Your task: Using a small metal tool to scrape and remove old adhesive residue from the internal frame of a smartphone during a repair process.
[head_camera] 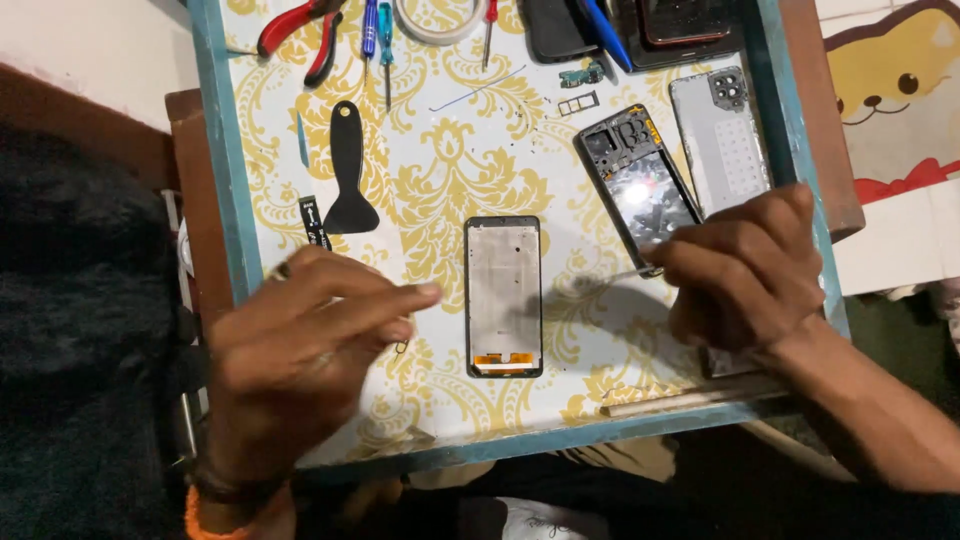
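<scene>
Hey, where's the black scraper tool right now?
In the head view, the black scraper lies upper left on the patterned tray, below the red pliers, beyond the left hand.

— Position of the frame [503,296]?
— On the tray [222,150], between left hand [300,350] and right hand [745,270].
— Beyond the hands?
— Scraper [349,175] beyond the left; midframe [638,185] and back cover [722,135] beyond the right, side by side.
</scene>
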